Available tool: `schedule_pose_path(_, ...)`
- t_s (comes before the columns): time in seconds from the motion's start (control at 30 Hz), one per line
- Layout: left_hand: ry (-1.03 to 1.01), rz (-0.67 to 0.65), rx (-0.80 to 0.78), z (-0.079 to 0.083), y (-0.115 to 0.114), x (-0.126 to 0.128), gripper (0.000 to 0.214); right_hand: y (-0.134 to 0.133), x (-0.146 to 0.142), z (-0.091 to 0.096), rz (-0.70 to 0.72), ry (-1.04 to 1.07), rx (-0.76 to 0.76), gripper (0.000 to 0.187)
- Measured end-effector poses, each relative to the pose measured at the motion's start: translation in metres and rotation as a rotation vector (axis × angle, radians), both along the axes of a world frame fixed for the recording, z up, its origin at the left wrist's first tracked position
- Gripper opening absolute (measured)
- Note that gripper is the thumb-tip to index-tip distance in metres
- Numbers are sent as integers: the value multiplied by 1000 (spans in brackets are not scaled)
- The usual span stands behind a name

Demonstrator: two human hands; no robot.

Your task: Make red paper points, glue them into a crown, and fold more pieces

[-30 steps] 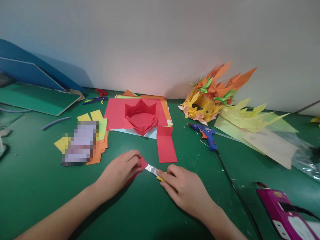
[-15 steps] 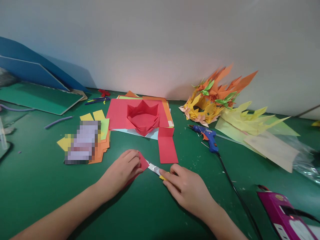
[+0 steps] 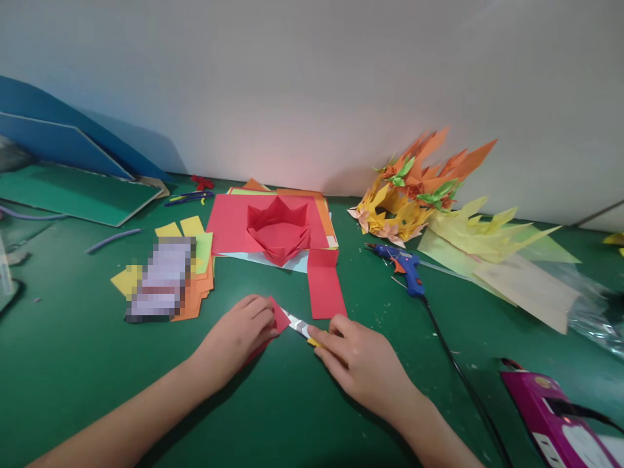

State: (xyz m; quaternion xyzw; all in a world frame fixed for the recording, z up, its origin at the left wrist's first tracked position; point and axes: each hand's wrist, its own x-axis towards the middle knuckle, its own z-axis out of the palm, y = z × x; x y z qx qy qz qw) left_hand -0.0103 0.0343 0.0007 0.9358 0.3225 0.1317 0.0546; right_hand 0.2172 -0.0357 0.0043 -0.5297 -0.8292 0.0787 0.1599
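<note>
My left hand (image 3: 236,338) lies flat on a small folded red paper piece (image 3: 279,318) and presses it onto the green mat (image 3: 73,364). My right hand (image 3: 358,361) grips a yellow utility knife (image 3: 303,328), whose silver blade points left and touches the paper's right edge. Just beyond my hands lies a red paper strip (image 3: 325,286). Farther back, a folded red paper crown shape (image 3: 279,227) sits on a stack of coloured sheets (image 3: 229,221).
A blue glue gun (image 3: 404,268) with its black cord (image 3: 458,370) lies to the right. Orange and yellow paper flowers (image 3: 414,188) lean at the wall. A pile of small coloured papers (image 3: 195,260) sits left. A magenta box (image 3: 556,416) stands at the lower right.
The knife and my right hand have edged slightly left and farther from me along the paper's edge. My left hand has kept its hold on the red paper.
</note>
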Motion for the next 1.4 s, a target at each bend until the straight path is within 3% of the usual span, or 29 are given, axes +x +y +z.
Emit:
schedule_pose_path(0.27, -30, 85, 45, 2, -6, 2, 18, 3, 4, 6, 22, -1, -26, 31)
schedule_pose_path(0.53, -48, 72, 37, 6, -8, 4, 18, 2, 4, 7, 64, -67, 17, 27)
schedule_pose_path(0.67, 22, 25, 96, 5, -9, 5, 19, 2, -4, 2, 27, -51, 32, 28)
schedule_pose_path(0.93, 68, 59, 105, 2, -8, 5, 19, 2, -17, -3, -29, -54, 89, 27)
schedule_pose_path(1.4, 78, 84, 107, -5, -6, 4, 25, 2, -10, -3, -39, -33, 78, 29)
